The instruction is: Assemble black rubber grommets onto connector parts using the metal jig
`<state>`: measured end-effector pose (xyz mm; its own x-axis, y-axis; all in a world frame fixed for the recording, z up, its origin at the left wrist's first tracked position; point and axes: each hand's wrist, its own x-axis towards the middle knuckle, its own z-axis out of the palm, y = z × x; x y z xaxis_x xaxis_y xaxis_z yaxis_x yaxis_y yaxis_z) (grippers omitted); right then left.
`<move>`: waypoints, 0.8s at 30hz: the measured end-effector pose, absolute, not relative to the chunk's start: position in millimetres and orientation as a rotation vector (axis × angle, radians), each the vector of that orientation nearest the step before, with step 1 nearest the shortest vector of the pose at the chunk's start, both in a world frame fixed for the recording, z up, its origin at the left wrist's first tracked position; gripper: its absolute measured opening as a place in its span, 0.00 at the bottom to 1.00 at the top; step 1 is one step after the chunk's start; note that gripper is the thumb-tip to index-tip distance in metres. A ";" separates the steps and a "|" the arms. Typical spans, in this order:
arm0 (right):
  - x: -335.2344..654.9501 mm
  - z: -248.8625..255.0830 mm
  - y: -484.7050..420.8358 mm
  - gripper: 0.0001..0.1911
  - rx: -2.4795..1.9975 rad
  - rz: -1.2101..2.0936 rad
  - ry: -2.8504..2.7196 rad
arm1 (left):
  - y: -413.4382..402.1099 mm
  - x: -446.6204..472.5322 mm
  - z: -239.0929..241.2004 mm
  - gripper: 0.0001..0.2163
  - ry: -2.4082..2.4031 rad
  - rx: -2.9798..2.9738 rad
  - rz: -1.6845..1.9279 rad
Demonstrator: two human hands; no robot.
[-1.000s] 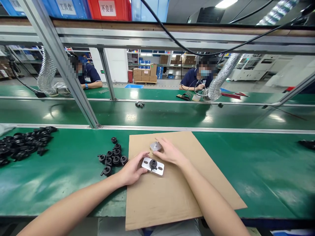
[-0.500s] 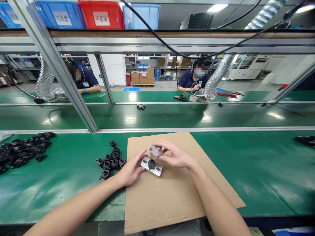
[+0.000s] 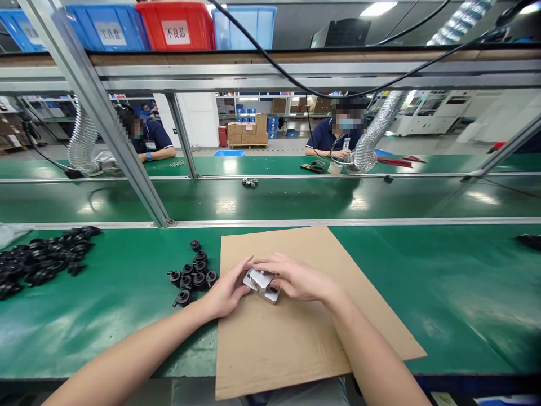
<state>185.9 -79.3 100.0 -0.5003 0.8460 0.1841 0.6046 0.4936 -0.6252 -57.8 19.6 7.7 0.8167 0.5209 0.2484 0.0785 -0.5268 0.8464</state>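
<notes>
A flat silver metal block with slots lies on the cardboard sheet. My left hand grips its left end between thumb and fingers. On top of the block sits a smaller angular metal piece, pinched by the fingers of my right hand. This piece covers the spot where a black round part was seen on the block, so that part is hidden. Just left of the cardboard, several black round parts with short spouts stand in a cluster beside my left hand.
A heap of black parts covers the left of the green bench. A metal post rises behind the cluster. Two people sit at the far bench. Blue and red bins stand on the overhead shelf, with a black cable hanging below.
My right hand has lowered the angular metal piece onto the block, over the black round part. My left hand has stayed on the block's left end.
</notes>
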 end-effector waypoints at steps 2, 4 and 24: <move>188.2 97.9 -78.3 0.31 -1.264 0.669 -2.255 | 18.6 -57.4 10.0 0.35 0.442 2.063 0.594; 190.9 96.0 -77.3 0.32 -1.376 0.630 -2.206 | 17.5 -57.0 12.3 0.36 0.442 2.051 0.579; 147.8 133.4 -78.5 0.35 -1.707 0.082 -2.608 | 11.8 -53.1 2.2 0.43 0.393 2.012 0.648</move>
<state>147.8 -78.5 133.4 -0.4003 0.9163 -0.0090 0.9151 0.3992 -0.0566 -53.1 11.8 2.2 0.8074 0.5175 0.2835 0.0125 -0.4954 0.8686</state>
